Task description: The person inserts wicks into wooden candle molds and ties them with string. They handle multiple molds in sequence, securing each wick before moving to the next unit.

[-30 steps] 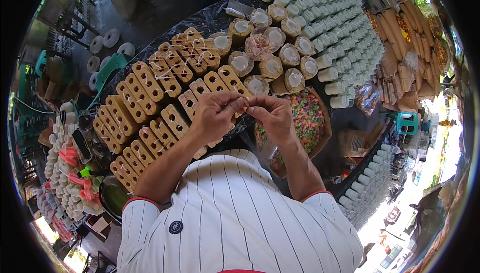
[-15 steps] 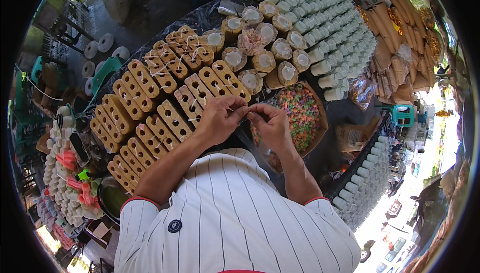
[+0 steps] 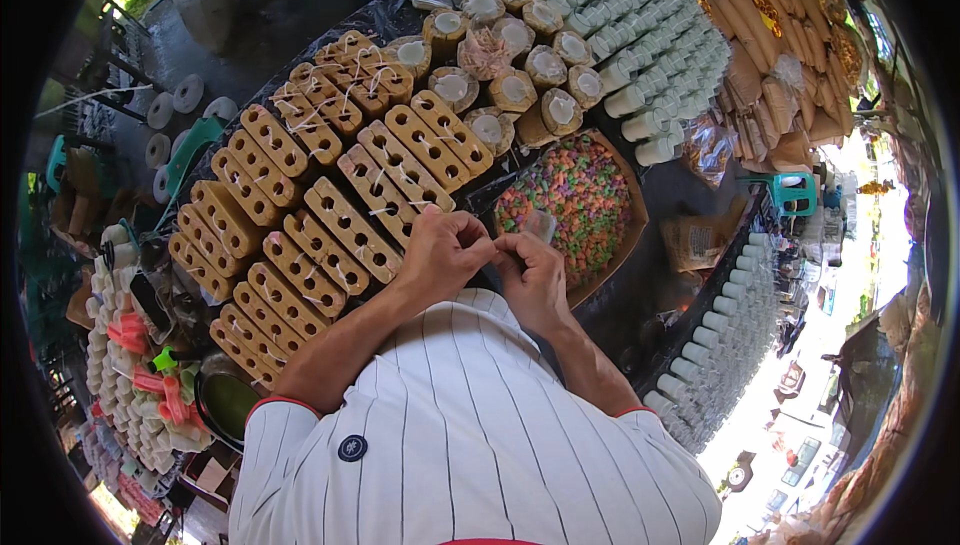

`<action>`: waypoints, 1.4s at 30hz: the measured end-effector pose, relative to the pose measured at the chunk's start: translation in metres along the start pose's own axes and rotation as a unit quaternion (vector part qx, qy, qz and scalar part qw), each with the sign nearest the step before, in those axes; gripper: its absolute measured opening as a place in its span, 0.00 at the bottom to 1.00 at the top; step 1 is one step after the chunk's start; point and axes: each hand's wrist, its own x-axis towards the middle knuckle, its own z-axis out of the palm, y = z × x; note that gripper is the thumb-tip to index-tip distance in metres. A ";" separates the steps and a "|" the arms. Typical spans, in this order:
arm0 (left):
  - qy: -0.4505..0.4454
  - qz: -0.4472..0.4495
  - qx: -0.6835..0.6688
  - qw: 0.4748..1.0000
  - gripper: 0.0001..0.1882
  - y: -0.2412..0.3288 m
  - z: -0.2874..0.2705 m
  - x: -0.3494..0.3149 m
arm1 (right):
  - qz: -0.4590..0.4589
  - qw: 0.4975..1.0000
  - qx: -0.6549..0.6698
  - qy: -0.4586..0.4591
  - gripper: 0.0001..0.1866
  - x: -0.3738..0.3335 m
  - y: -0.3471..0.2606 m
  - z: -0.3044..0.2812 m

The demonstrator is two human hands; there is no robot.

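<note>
Closest in, at 6 o'clock from the meeting of the fingertips, a white pinstriped shirt [image 3: 460, 425] with red-edged sleeves. At the centre, left hand [image 3: 438, 257] and right hand [image 3: 530, 280] brought tip to tip, fingers curled inward. Grip of each drawn toward a pinch; impossible to tell whether fully closed or on what, any held piece being too small to make out.

Just off the grip at 2 o'clock, beside the right-hand fingers, a small piece of clear plastic [image 3: 541, 226]; contact with the hand unclear. Around and beyond it, from 1 to 3 o'clock, a heap of pink, orange, green and purple pieces [image 3: 580, 190] inside an open brown box [image 3: 628, 245].

From 8 round to 12 o'clock, rows of tan blocks [image 3: 349, 231] with round holes and white cords trailing over them, the nearest just beside the left hand; touching or apart, not clear.

Farther out at 12 o'clock, clustered on the dark-covered bench [image 3: 388, 11], brown-wrapped cylinders [image 3: 513, 91] with white tops. At 1 o'clock, ranks of pale cups [image 3: 640, 45]; at 8, a dark round pan [image 3: 232, 400], green inside. Farthest, at 2 o'clock, long brown bundles [image 3: 790, 70]; at 10, white rings [image 3: 188, 93].
</note>
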 end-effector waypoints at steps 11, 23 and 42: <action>-0.048 0.003 0.015 0.999 0.09 0.014 0.021 -0.028 | -0.032 0.996 -0.064 -0.057 0.06 -0.029 0.013 -0.030; -0.023 0.044 0.087 0.995 0.13 0.021 0.068 -0.026 | 0.156 0.939 0.298 -0.064 0.06 -0.023 0.080 -0.066; 0.151 0.197 0.344 0.906 0.05 0.044 0.142 -0.041 | 0.086 0.936 0.339 -0.027 0.05 -0.021 0.082 -0.066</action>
